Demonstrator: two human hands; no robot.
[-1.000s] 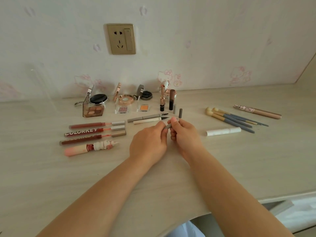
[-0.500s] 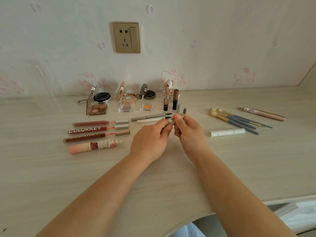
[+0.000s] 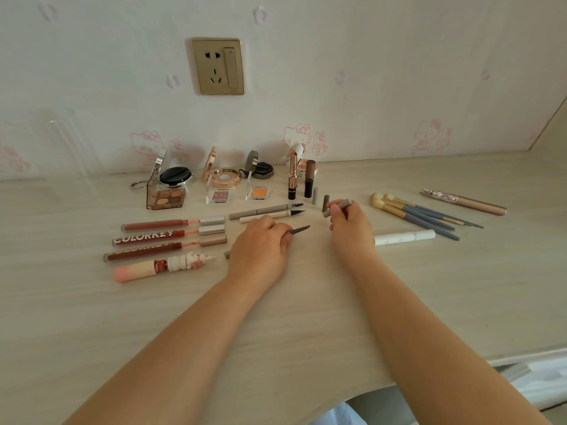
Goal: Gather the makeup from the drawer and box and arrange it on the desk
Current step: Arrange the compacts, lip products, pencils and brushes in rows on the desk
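While the left hand [image 3: 259,240] pinches a brown-tipped pencil [image 3: 300,230] (uncapped), the right hand [image 3: 346,222] grips its grey cap [image 3: 343,204].

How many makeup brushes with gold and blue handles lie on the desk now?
3, it seems, side by side right of the right hand: brushes; overlapping handles could hide another.

A pale wood-grain desk [image 3: 92,332] fills most of the view, its near edge curving inward at the bottom. Behind it stands a whitish wall [image 3: 368,56] covered in faint pink cartoon cat and flower prints. A gold-coloured power socket [image 3: 218,66] with a switch is mounted on the wall, above the middle of the desk. At far right a second wall [image 3: 557,124] meets the first at an angle. Soft, even light falls across the surfaces.
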